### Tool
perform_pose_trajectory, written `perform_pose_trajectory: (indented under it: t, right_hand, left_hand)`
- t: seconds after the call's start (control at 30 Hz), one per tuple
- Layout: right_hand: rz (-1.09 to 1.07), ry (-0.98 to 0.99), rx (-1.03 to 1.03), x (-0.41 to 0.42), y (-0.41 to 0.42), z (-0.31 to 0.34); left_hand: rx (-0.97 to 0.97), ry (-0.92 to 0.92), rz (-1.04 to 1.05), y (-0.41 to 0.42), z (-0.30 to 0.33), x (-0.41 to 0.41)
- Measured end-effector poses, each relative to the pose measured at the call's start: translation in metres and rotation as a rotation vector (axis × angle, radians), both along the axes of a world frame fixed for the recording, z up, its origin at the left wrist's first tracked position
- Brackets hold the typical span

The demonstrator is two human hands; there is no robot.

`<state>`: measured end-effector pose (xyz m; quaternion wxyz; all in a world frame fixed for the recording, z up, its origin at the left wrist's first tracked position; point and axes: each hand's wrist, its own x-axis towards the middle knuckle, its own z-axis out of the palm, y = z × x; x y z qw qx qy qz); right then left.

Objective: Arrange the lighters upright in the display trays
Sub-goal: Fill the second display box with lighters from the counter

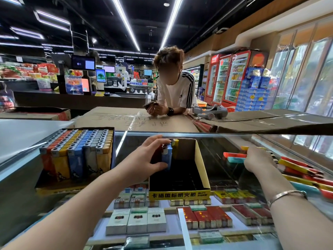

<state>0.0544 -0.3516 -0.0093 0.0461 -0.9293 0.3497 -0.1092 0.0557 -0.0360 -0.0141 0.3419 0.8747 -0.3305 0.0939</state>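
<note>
Head view: worn on your head, it looks forward and down, close over the reflective glass display counter point(225, 141).
Lens: wide-angle, bending the edges.
Reach: your two forearms near; shop aisle beyond.
Shared area: none, single view.

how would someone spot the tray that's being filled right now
On the glass counter stand two cardboard display trays. The full tray sits at the left, packed with upright lighters. The one being filled is right of it, yellow-fronted with black print, almost empty, with the left hand holding a blue lighter upright at its back.
</note>
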Motion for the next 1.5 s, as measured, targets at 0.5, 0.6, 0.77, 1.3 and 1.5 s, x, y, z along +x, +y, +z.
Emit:
perform_pose_trajectory:
  t: [0.5,0.6,0.77,1.3,1.5]
  right_hand:
    - [0.244,-0.070,0.111,-0.017,0.000,0.016]
    - [0.306,-0.032,0.158,-0.020,0.002,0.019]
    - [0.509,-0.008,0.190,-0.018,0.016,0.020]
    - [0.434,0.196,0.121,0.020,0.014,-0.005]
    - [0.510,0.255,0.087,0.010,0.019,0.006]
  left_hand:
    - [-0.013,0.031,-0.020,0.002,-0.001,0.001]
    - [-0.009,0.022,-0.020,0.002,-0.001,0.001]
    - [-0.004,0.007,-0.011,0.003,-0.001,0.001]
    - [-0.005,0.021,-0.035,0.004,-0.002,0.001]
    - [0.004,0.026,-0.034,0.003,-0.001,0.002]
